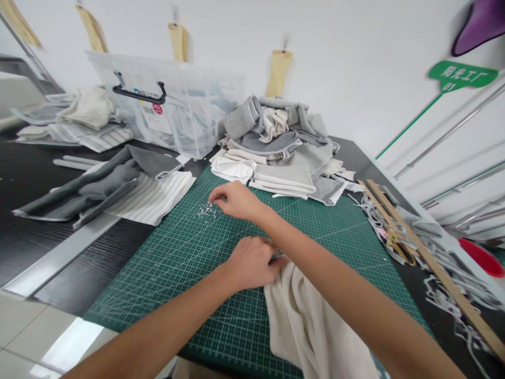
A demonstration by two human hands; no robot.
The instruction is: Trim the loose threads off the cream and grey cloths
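My left hand point(252, 263) is closed around the top edge of a beige cloth point(307, 321), which hangs in folds toward the front edge of the green cutting mat point(165, 273). A small shiny bit shows beside its fingers, too hidden to name. Beyond it, my right hand point(236, 200) reaches across above the mat, thumb and fingertips drawn together in a pinch. Whatever the pinch holds, if anything, is too small to see. Right by those fingertips lies a little heap of small clear and whitish pieces point(207, 210).
Folded grey and beige cloths point(276, 142) are heaped at the back, beside a clear plastic box point(169, 105). Dark grey and striped cloths point(102, 184) lie left. Along the right are wooden strips point(434, 268), scissors point(400, 250) and loose cords point(445, 300). Yellow cloths point(279, 71) hang on the wall.
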